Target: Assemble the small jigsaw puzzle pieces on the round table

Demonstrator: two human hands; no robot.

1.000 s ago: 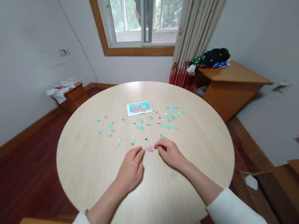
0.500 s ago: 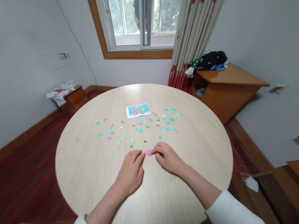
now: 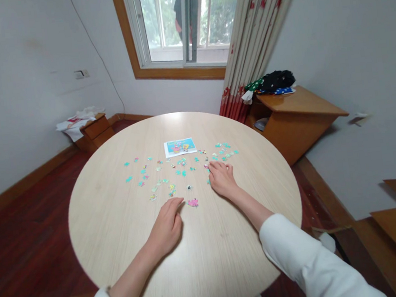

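Observation:
Joined pink jigsaw pieces (image 3: pixel 193 203) lie flat on the round table in front of me. My left hand (image 3: pixel 167 223) rests on the tabletop to their left, fingers extended and holding nothing; its index fingertip is just short of them. Farther out, my right hand (image 3: pixel 222 178) is over loose pieces on the right, its fingers apart and slightly bent. A pink-and-white jigsaw piece (image 3: pixel 206 165) shows by its fingertips; whether they touch it I cannot tell. Beyond my hands, a single dark-and-white piece (image 3: pixel 189 187) and a small yellowish cluster (image 3: pixel 171 188) lie on the table.
A printed cartoon picture (image 3: pixel 180 147) lies on the far part of the round table (image 3: pixel 123 243). Several teal pieces (image 3: pixel 223 148) are scattered before it. A wooden cabinet (image 3: pixel 300 108) with cloths stands at the right, and a curtain (image 3: pixel 243 43) hangs by the window.
My right hand has left the joined pink pieces and moved forward and right to the scattered pieces. My left hand has drawn slightly away from the pink pieces, which now lie untouched.

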